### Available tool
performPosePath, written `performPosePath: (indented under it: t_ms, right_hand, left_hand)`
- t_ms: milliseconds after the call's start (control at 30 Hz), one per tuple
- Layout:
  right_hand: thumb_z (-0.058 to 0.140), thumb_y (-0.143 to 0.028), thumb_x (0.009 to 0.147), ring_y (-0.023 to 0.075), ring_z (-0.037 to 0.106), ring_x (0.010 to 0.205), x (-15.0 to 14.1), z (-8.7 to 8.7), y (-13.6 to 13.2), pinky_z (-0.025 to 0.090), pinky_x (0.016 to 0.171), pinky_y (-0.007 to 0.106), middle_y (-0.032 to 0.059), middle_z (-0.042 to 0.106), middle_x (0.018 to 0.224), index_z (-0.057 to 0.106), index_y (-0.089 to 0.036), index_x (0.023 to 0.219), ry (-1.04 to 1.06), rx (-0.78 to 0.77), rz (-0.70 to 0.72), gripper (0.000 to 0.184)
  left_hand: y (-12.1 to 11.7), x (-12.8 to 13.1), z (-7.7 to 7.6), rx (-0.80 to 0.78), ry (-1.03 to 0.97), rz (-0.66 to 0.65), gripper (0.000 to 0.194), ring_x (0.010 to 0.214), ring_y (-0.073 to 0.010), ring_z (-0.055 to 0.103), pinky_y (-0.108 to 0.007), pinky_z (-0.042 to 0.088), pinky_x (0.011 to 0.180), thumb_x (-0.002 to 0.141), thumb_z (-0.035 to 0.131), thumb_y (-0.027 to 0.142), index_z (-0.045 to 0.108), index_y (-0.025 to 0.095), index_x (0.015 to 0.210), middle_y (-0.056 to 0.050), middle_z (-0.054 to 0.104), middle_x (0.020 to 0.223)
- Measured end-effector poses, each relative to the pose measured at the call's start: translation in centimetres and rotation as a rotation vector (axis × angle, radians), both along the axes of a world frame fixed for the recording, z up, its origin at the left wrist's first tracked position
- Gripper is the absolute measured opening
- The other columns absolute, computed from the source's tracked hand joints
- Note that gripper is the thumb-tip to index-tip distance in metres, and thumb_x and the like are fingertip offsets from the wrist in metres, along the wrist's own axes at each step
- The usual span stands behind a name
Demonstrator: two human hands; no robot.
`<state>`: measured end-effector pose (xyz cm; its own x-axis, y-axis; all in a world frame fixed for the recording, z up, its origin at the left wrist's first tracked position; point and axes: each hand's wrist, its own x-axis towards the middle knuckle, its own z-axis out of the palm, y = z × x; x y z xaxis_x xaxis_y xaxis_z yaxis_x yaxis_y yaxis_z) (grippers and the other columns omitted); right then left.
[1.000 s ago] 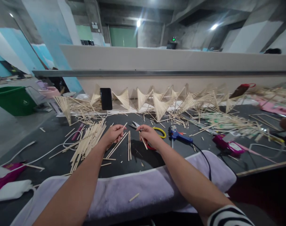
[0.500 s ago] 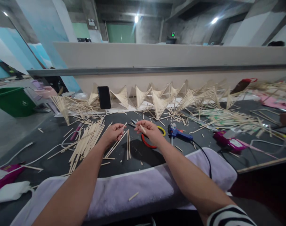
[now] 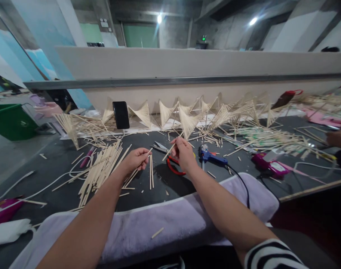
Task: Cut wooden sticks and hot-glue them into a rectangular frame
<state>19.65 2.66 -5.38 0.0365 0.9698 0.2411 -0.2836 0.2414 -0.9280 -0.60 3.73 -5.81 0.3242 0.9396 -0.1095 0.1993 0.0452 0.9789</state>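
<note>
My left hand [image 3: 138, 160] is closed on a thin wooden stick, its tip poking out past the fingers. A wooden stick [image 3: 168, 152] slants down to the left from my right hand [image 3: 184, 152], pinched between thumb and fingers. Below and behind that hand lie scissors [image 3: 176, 171] with red and yellow handles, their blades pointing to the upper left. A few loose sticks [image 3: 151, 172] rest on the dark table between my forearms. To the left of my left hand spreads a pile of long sticks [image 3: 101, 168].
Fan-shaped stick structures [image 3: 187, 119] line the back, with a black phone [image 3: 121, 115] upright among them. A blue glue gun [image 3: 214, 157] with its cord lies right; beyond it are a magenta tool [image 3: 271, 165] and another person's hand [image 3: 338, 139]. A lilac towel [image 3: 159, 220] covers the front edge.
My right hand has moved slightly up and right, and its stick now shows longer, slanting down to the left. My left hand stays nearly in place. The whole view has shifted a little.
</note>
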Motion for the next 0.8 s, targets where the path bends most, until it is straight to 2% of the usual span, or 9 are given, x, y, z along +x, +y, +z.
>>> performPosePath:
  t_ms: [167, 333, 433, 500, 567, 633, 700, 800]
  right_hand:
    - [0.041, -0.056, 0.079, 0.0057, 0.038, 0.039, -0.1, 0.0, 0.1, 0.03, 0.039, 0.017, -0.0051, 0.048, 0.05, 0.049, -0.02, 0.078, 0.014, -0.006, -0.01, 0.038]
    - [0.044, -0.047, 0.081, 0.0071, 0.045, 0.045, -0.4, -0.2, -0.3, 0.038, 0.045, 0.02, -0.004, 0.054, 0.062, 0.047, -0.022, 0.082, -0.027, 0.085, 0.002, 0.026]
    - [0.042, -0.039, 0.084, 0.0097, 0.051, 0.055, -0.3, 0.2, -0.8, 0.044, 0.055, 0.024, -0.0015, 0.055, 0.069, 0.051, -0.021, 0.087, -0.192, 0.234, -0.041, 0.02]
    - [0.041, -0.031, 0.085, 0.0123, 0.055, 0.069, -0.3, 0.3, -1.0, 0.046, 0.07, 0.028, 0.0025, 0.058, 0.08, 0.055, -0.02, 0.093, -0.381, 0.364, -0.071, 0.019]
    - [0.04, -0.023, 0.084, 0.0149, 0.055, 0.086, -0.4, 0.3, -1.0, 0.042, 0.083, 0.033, 0.0069, 0.058, 0.096, 0.055, -0.019, 0.104, -0.551, 0.484, -0.054, 0.025]
    - [0.041, -0.017, 0.081, 0.0161, 0.052, 0.095, -0.5, 0.1, -0.8, 0.039, 0.089, 0.036, 0.0101, 0.055, 0.11, 0.049, -0.018, 0.116, -0.637, 0.562, 0.01, 0.037]
    - [0.044, -0.017, 0.079, 0.0162, 0.052, 0.094, -0.6, -0.1, -0.7, 0.041, 0.087, 0.036, 0.0108, 0.054, 0.112, 0.046, -0.017, 0.12, -0.628, 0.567, 0.051, 0.041]
    - [0.049, -0.027, 0.081, 0.013, 0.054, 0.074, -0.7, -0.5, -0.8, 0.045, 0.07, 0.029, 0.0054, 0.06, 0.086, 0.056, -0.016, 0.104, -0.444, 0.401, 0.002, 0.026]
  left_hand:
    - [-0.6, 0.7, 0.5, 0.003, -0.014, -0.015, 0.021, 0.037, -0.0044, 0.047, -0.014, 0.025, 0.03, 0.074, 0.055, 0.029, 0.052, 0.016, 0.09, 0.004, 0.051, 0.062]
    - [-0.6, 0.8, 0.7, 0.019, -0.058, -0.001, 0.018, 0.035, -0.003, 0.042, -0.013, 0.021, 0.03, 0.075, 0.054, 0.028, 0.05, 0.016, 0.089, 0.004, 0.051, 0.061]
    - [-0.2, 0.5, 0.3, 0.02, -0.074, 0.031, 0.019, 0.034, -0.0027, 0.041, -0.013, 0.02, 0.029, 0.075, 0.054, 0.028, 0.05, 0.016, 0.089, 0.004, 0.051, 0.06]
    - [0.1, 0.3, 0.1, 0.019, -0.076, 0.055, 0.02, 0.034, -0.0029, 0.04, -0.013, 0.02, 0.029, 0.075, 0.054, 0.029, 0.05, 0.016, 0.089, 0.005, 0.05, 0.06]
    - [0.2, 0.2, 0.1, 0.023, -0.076, 0.075, 0.021, 0.034, -0.0028, 0.04, -0.013, 0.02, 0.029, 0.075, 0.054, 0.03, 0.05, 0.016, 0.09, 0.005, 0.05, 0.059]
    - [0.1, 0.1, 0.2, 0.025, -0.076, 0.088, 0.021, 0.034, -0.0026, 0.039, -0.013, 0.019, 0.029, 0.074, 0.055, 0.031, 0.051, 0.016, 0.089, 0.005, 0.05, 0.059]
    - [0.0, 0.1, 0.5, 0.026, -0.074, 0.092, 0.021, 0.034, -0.0024, 0.039, -0.013, 0.019, 0.03, 0.073, 0.056, 0.031, 0.051, 0.016, 0.089, 0.005, 0.05, 0.059]
    - [-0.3, 0.2, 0.8, 0.044, -0.067, 0.09, 0.021, 0.034, -0.0018, 0.037, -0.013, 0.019, 0.031, 0.074, 0.055, 0.03, 0.051, 0.016, 0.089, 0.005, 0.05, 0.059]
